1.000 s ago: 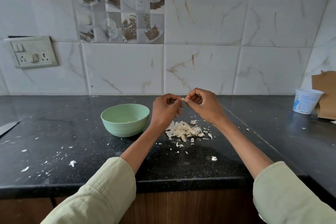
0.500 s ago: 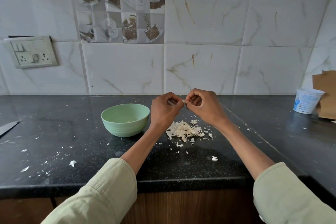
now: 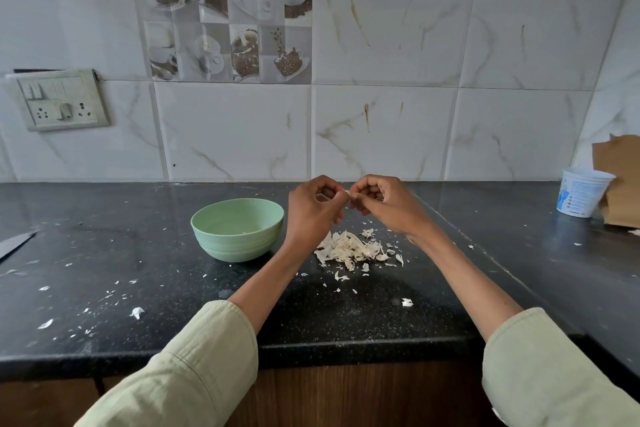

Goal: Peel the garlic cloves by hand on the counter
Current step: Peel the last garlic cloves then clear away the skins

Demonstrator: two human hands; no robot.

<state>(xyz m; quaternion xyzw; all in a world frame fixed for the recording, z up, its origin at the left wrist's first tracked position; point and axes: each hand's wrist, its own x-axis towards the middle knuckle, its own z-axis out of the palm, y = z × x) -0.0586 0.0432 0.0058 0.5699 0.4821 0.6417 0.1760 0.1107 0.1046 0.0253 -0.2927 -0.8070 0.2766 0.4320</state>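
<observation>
At the far left, a flat grey knife blade point(image 3: 15, 244) lay on your speckled black stone counter point(image 3: 138, 322), with papery white flecks strewn nearby. A smooth, ribbed, pale green bowl point(image 3: 237, 229) sat just left of your wrists; a small pale bit showed inside, too faint to identify. Your left hand point(image 3: 311, 211) and right hand point(image 3: 384, 206) met fingertip to fingertip above the counter, both curled and pinching a small whitish garlic clove point(image 3: 347, 193). Beneath them lay a heap of dry, curled garlic skins point(image 3: 349, 250). At far right stood a white plastic tub point(image 3: 581, 192) against torn brown cardboard point(image 3: 620, 180).
</observation>
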